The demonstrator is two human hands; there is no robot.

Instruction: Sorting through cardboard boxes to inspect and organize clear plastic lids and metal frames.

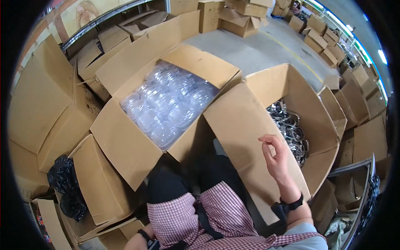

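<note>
Right hand (276,157) fingers curled, pinching nothing visible, over box flap (241,125); flap looks light, stiff; grip its edge. Left hand (139,241) state unclear.

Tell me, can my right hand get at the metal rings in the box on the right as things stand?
Probably yes. The right hand hovers empty over the box flap, right beside the metal rings. The box is open on top and nothing covers the rings.

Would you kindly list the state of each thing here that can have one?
Box of clear plastic shells: flaps open, full.
Box of metal rings: flaps open, partly filled.
Black bag: crumpled, in an open box.
Right hand: empty, thumb and forefinger pinched.
Left hand: mostly hidden at the lower edge.
</note>
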